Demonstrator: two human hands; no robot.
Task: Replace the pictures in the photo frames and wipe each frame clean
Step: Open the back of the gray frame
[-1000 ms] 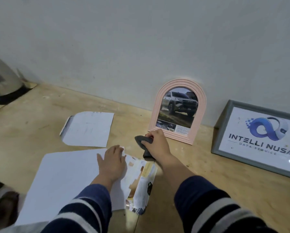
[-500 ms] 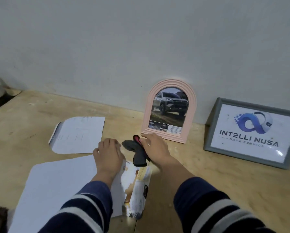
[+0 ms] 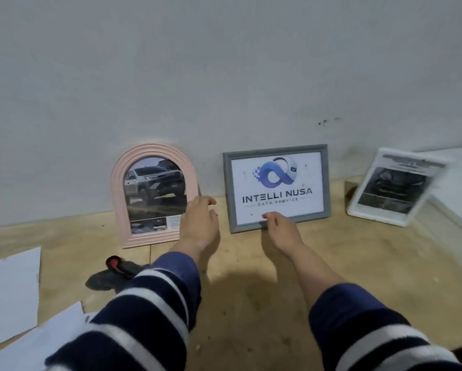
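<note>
A grey rectangular frame with an "INTELLI NUSA" logo picture leans against the wall at the middle. My right hand touches its bottom edge with its fingertips. My left hand reaches between the grey frame and a pink arched frame that holds a picture of a car; its fingers are loosely extended and hold nothing. A dark cloth with a red patch lies on the wooden table below the pink frame, partly hidden by my left sleeve.
A white frame with a dark picture leans at the right against a white box. White sheets of paper lie at the lower left. The wall stands right behind the frames.
The view has swung right. My right hand has let go of the dark cloth, which now lies on the table. Both hands have moved up and right toward the grey frame.
</note>
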